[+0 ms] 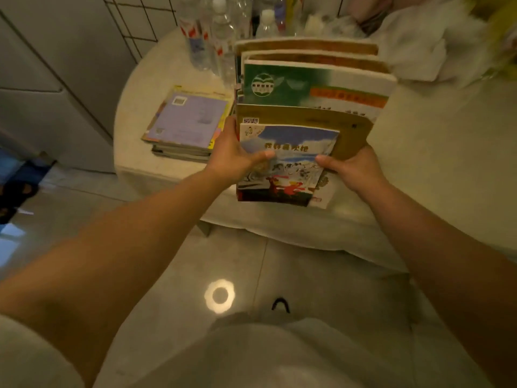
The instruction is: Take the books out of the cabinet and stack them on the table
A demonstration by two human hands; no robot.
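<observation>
Both hands grip fanned, colourful books [307, 119]; top cover illustrated.

Legible markings: few; most print blurred beyond reading.

Front picture book with blue sky and red figures [288, 163], held upright at the 12 o'clock side of the view: one row of dark characters across the cover, not readable. Tan kraft-coloured book [352, 130] directly behind it: a black-and-white QR code [250, 120] at its 10 o'clock corner. Green-and-white book [313, 85] behind that: a round white emblem [262, 85] at 9 o'clock, and an orange title band with text too blurred to read. Purple-covered book topping the flat stack [190, 119], at 9 o'clock of the held books: small framed label near its top, illegible. Clear plastic bottles [221, 37] at 11 o'clock carry red-and-white labels, wording unreadable.
</observation>
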